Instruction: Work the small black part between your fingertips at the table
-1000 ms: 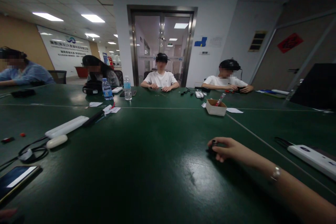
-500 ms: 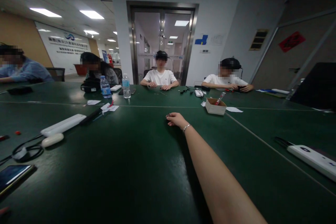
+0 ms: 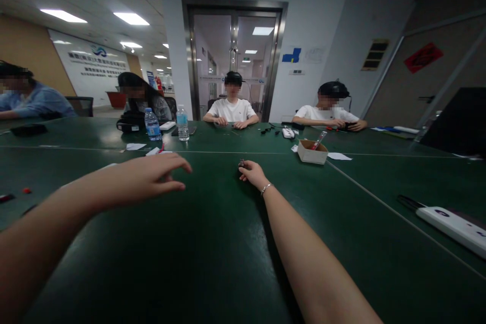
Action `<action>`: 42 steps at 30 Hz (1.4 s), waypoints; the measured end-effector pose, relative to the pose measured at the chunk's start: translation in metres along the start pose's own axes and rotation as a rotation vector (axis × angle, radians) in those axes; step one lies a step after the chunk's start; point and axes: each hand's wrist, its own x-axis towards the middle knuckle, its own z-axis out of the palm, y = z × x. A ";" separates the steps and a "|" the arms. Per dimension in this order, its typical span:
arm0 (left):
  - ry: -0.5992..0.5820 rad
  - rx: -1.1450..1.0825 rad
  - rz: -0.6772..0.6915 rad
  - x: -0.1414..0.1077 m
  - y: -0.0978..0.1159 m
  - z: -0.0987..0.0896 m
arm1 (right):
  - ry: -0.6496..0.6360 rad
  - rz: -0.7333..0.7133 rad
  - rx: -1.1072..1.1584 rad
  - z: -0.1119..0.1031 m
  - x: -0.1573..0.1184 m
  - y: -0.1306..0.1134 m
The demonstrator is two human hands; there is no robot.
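Observation:
My right hand [image 3: 252, 173], with a bracelet [image 3: 265, 189] at the wrist, is stretched far over the green table [image 3: 182, 263]. Its fingers pinch a small dark object [image 3: 241, 164], too small and too far off for its kind to show. My left hand [image 3: 152, 174] hovers over the table to the left of it, palm down, thumb and fingers apart and nothing between them. A clear gap separates the two hands. The left forearm covers most of a white device lying on the table.
Beyond my right hand stands a small cardboard box [image 3: 312, 153] with a tool in it. Two water bottles [image 3: 183, 124] [image 3: 152, 125] are at the back left. A white power strip [image 3: 451, 228] lies at right. Several people sit around the table.
My left arm has come in from the lower left and reaches toward the middle. My right hand stays nearly in place; more of the dark object shows at its fingertips.

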 end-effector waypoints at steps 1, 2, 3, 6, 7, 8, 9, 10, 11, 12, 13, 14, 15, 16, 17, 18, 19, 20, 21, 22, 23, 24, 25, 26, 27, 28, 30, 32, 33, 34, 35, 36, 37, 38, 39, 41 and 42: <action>-0.169 0.027 0.087 0.015 0.008 0.010 | 0.001 -0.006 -0.011 0.000 0.000 0.001; -0.265 0.050 0.205 0.033 0.015 0.025 | 0.000 -0.010 -0.024 0.000 0.000 0.001; -0.287 0.054 0.288 0.051 0.019 0.042 | -0.004 -0.014 -0.039 0.000 0.000 0.001; -0.202 -0.027 0.310 0.099 0.020 0.104 | -0.011 -0.017 -0.079 0.000 0.000 0.001; -0.165 -0.094 0.292 0.110 0.017 0.124 | -0.007 -0.021 -0.095 0.001 -0.001 0.001; -0.177 -0.157 0.274 0.117 0.014 0.143 | -0.001 -0.028 -0.115 0.002 -0.002 0.000; -0.196 -0.220 0.238 0.122 0.012 0.159 | 0.004 -0.039 -0.140 0.003 -0.002 -0.001; -0.212 -0.276 0.205 0.124 0.010 0.173 | 0.009 -0.052 -0.169 0.004 -0.003 -0.001; -0.207 -0.330 0.189 0.124 0.008 0.185 | 0.011 -0.065 -0.203 0.005 -0.003 -0.002; -0.176 -0.385 0.186 0.123 0.006 0.194 | 0.011 -0.079 -0.241 0.006 -0.003 -0.003; -0.133 -0.435 0.196 0.121 0.005 0.202 | 0.008 -0.099 -0.282 0.008 -0.003 -0.003; -0.094 -0.474 0.216 0.120 0.003 0.207 | 0.007 -0.127 -0.328 0.009 -0.003 -0.003; -0.064 -0.505 0.237 0.118 0.001 0.210 | 0.009 -0.166 -0.382 0.010 -0.002 -0.003; -0.052 -0.529 0.255 0.117 -0.001 0.212 | 0.015 -0.211 -0.440 0.010 -0.002 -0.004; -0.054 -0.547 0.269 0.116 -0.003 0.213 | 0.020 -0.256 -0.499 0.011 -0.001 -0.004; -0.066 -0.562 0.281 0.116 -0.004 0.213 | 0.027 -0.295 -0.553 0.011 0.000 -0.004; -0.075 -0.576 0.288 0.115 -0.006 0.213 | 0.029 -0.321 -0.597 0.012 0.000 -0.004; -0.078 -0.588 0.292 0.115 -0.007 0.212 | 0.028 -0.334 -0.628 0.012 0.001 -0.004; -0.080 -0.593 0.293 0.115 -0.007 0.211 | 0.028 -0.336 -0.643 0.012 0.001 -0.004; -0.084 -0.590 0.291 0.114 -0.008 0.211 | 0.029 -0.331 -0.643 0.012 0.001 -0.004; -0.086 -0.581 0.284 0.114 -0.008 0.210 | 0.031 -0.317 -0.627 0.011 0.001 -0.003; -0.088 -0.570 0.274 0.114 -0.008 0.209 | 0.032 -0.292 -0.591 0.010 0.002 -0.002; -0.090 -0.557 0.263 0.114 -0.008 0.209 | 0.027 -0.251 -0.533 0.009 0.002 -0.001; -0.093 -0.546 0.257 0.114 -0.008 0.209 | 0.010 -0.197 -0.460 0.008 0.002 0.001; -0.094 -0.535 0.254 0.114 -0.009 0.210 | -0.016 -0.137 -0.375 0.007 0.002 0.002; -0.094 -0.525 0.254 0.114 -0.010 0.210 | -0.048 -0.081 -0.284 0.005 0.002 0.003; -0.096 -0.510 0.253 0.114 -0.011 0.210 | -0.105 -0.007 -0.104 0.002 0.002 0.004; -0.102 -0.499 0.244 0.115 -0.013 0.210 | -0.125 0.031 0.049 0.000 0.002 0.003; -0.105 -0.496 0.239 0.115 -0.013 0.210 | -0.121 0.049 0.111 -0.001 0.001 0.002; -0.105 -0.495 0.236 0.115 -0.014 0.210 | -0.113 0.067 0.161 -0.001 0.000 0.000; -0.106 -0.495 0.234 0.115 -0.014 0.210 | -0.103 0.084 0.200 -0.002 0.000 -0.001; -0.106 -0.496 0.232 0.115 -0.015 0.210 | -0.093 0.096 0.232 -0.002 -0.001 -0.002; -0.105 -0.498 0.231 0.116 -0.016 0.210 | -0.082 0.101 0.261 -0.002 -0.002 -0.003; -0.106 -0.499 0.229 0.116 -0.017 0.211 | -0.068 0.105 0.287 -0.002 -0.003 -0.004; -0.109 -0.501 0.228 0.117 -0.017 0.212 | -0.057 0.111 0.312 -0.003 -0.003 -0.004; -0.115 -0.506 0.224 0.119 -0.019 0.213 | -0.045 0.128 0.356 -0.004 -0.004 -0.005; -0.118 -0.512 0.222 0.120 -0.019 0.214 | -0.045 0.139 0.373 -0.004 -0.005 -0.005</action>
